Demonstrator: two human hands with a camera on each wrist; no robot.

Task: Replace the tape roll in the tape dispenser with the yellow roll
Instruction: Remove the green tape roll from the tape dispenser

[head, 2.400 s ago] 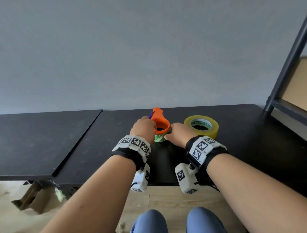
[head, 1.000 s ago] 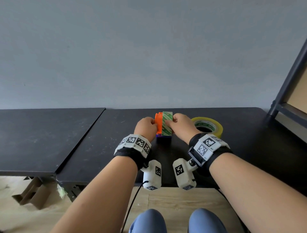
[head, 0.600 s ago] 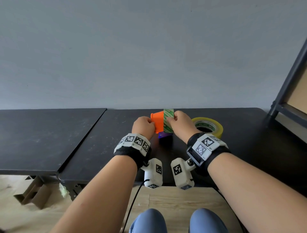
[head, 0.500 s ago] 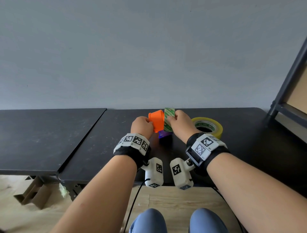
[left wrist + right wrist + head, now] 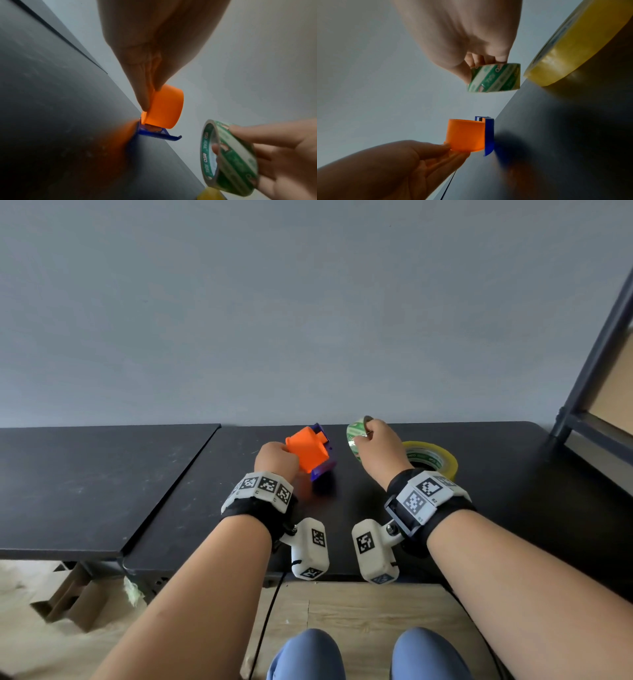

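Observation:
My left hand (image 5: 275,458) grips the orange and blue tape dispenser (image 5: 308,453) by its flat handle end, holding it tilted just above the black table (image 5: 342,508). Its bare orange hub (image 5: 164,108) (image 5: 464,135) points toward my right hand. My right hand (image 5: 373,446) pinches the green and white tape roll (image 5: 355,436) (image 5: 229,158) (image 5: 494,79), held clear of the hub with a gap between them. The yellow tape roll (image 5: 435,457) (image 5: 556,54) lies flat on the table, just right of and partly behind my right hand.
A second black table (image 5: 85,481) abuts on the left, with a seam between the two. A dark metal shelf frame (image 5: 589,385) rises at the far right. A grey wall stands behind the tables. My knees and a wooden floor show below the near edge.
The green roll, seated on the dispenser's hub a second ago, has come off. My right hand carried it to the right while my left hand tilted the dispenser away to the left.

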